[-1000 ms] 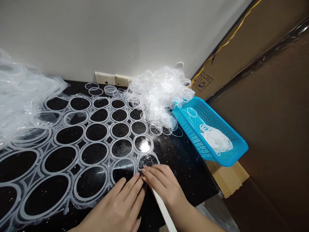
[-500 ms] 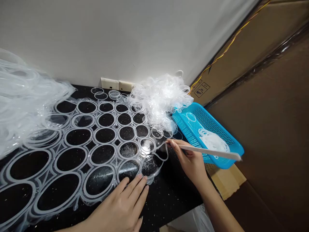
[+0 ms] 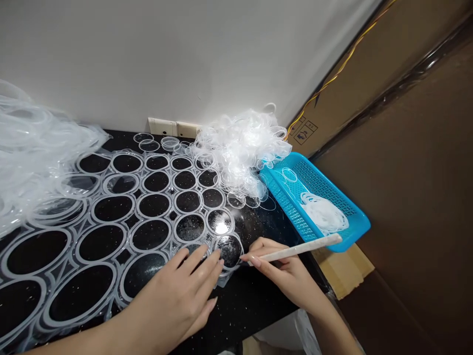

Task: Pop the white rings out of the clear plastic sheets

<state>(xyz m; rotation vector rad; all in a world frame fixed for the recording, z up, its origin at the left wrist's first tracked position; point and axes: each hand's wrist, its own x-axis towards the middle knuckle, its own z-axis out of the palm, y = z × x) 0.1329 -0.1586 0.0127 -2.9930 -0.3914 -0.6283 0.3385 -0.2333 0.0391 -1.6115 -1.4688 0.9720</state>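
A translucent sheet of joined rings (image 3: 132,223) lies flat on the black speckled tabletop. My left hand (image 3: 181,291) rests on its near right edge, palm down with fingers slightly spread, holding nothing. Between the thumb and fingers of my right hand (image 3: 284,271) is a slim white stick (image 3: 306,249), tilted up to the right. The fingertips and the stick's low end are at the rim of the sheet's corner ring (image 3: 241,246). Whether they also pinch that rim, I cannot make out.
A heap of loose clear rings (image 3: 240,148) stands against the wall. Right of it, a blue basket (image 3: 354,209) holds white rings (image 3: 325,217). More clear sheets (image 3: 33,162) are piled at left. Brown cardboard (image 3: 406,162) borders the right side.
My right hand has come down and left to the corner ring. The strip that looped up from the sheet earlier is no longer raised. My left hand still lies on the sheet.
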